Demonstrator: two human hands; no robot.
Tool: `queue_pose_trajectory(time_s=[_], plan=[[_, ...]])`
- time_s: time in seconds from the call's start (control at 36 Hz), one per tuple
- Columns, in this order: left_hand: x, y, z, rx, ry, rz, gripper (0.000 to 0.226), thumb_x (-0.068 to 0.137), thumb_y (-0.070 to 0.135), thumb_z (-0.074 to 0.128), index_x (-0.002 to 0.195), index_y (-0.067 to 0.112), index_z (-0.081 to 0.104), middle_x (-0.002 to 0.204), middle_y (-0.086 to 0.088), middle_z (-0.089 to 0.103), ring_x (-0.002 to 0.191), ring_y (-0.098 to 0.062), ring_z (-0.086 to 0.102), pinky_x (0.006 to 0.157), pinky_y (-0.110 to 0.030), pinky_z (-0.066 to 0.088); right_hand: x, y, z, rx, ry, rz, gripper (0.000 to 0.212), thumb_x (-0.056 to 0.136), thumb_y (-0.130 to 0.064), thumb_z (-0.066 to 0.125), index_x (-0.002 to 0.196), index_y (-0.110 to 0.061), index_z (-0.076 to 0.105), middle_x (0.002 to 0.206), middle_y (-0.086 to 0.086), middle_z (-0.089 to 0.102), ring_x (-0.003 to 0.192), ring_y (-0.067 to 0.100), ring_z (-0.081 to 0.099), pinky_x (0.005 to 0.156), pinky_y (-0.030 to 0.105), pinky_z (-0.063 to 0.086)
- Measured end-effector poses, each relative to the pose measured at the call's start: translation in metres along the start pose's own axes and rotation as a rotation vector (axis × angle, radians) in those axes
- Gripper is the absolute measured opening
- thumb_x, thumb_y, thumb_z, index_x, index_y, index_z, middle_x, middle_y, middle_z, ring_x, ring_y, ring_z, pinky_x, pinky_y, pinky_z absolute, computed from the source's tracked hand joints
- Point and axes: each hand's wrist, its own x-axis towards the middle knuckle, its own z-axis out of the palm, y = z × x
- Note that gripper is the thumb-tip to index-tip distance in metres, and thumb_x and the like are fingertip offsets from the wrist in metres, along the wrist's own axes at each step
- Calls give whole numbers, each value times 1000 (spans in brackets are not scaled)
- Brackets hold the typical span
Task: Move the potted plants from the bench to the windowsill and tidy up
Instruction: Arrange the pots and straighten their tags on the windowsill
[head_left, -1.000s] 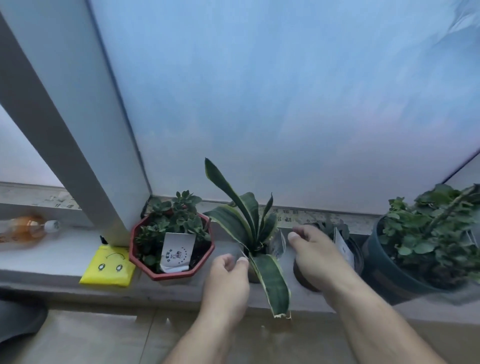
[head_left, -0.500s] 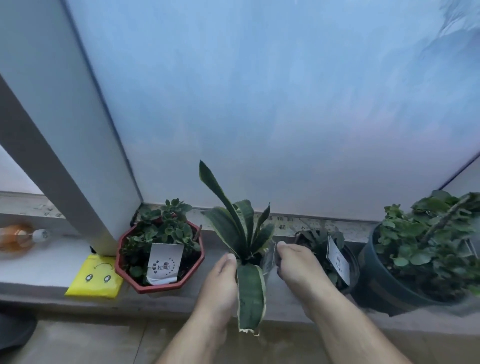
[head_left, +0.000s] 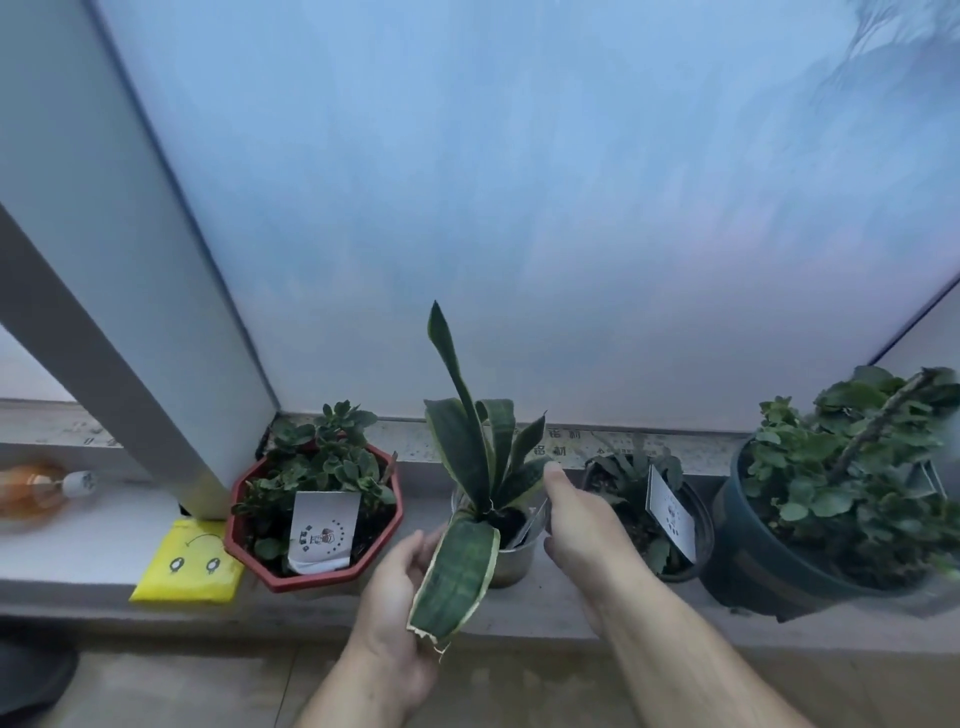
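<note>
Upright, snake plant (head_left: 478, 457) in steel pot (head_left: 511, 558), left hand (head_left: 400, 587) and right hand (head_left: 587, 525) seemingly gripping pot.

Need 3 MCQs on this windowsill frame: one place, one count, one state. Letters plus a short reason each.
1. Where does the flat yellow packet with a drawn face lie?
A. left of the red octagonal pot
B. inside the dark round pot
C. on the floor

2. How many potted plants stand on the grey windowsill?
A. two
B. four
C. six

3. What is the small silver metal pot with the long-leaved plant doing?
A. tipped on its side
B. upright, between both hands
C. raised above the glass

Key: 1 A, the packet sits by the red pot's left edge. 2 B, four pots in a row. 3 B, left hand and right hand flank it upright.
</note>
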Motion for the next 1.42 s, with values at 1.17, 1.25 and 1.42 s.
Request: queue_pose_trajectory(time_s=[1.17, 1.25, 1.42], plan=[[-57, -35, 57, 487, 280, 323, 33, 90, -7, 52, 107, 21, 55, 119, -1, 63, 109, -18, 61, 104, -42, 48, -64, 0, 2, 210, 117, 124, 72, 96, -61, 46, 76, 8, 56, 84, 7, 68, 100, 29, 66, 106, 54, 46], [-70, -48, 73, 388, 262, 353, 33, 88, -4, 55, 96, 28, 58, 109, 2, 66, 102, -17, 65, 98, -49, 53, -89, -5, -7, 190, 86, 100, 60, 98, -57, 46, 62, -22, 78, 68, 6, 73, 84, 26, 71, 94, 49, 53], [-76, -60, 119, 275, 98, 420, 32, 90, 0, 56, 103, 30, 59, 108, 9, 65, 97, -5, 65, 95, -43, 55, -117, -16, -59, 54, 238, -77, 53, 95, -60, 46, 76, -23, 78, 86, -12, 79, 101, 8, 72, 103, 43, 51]])
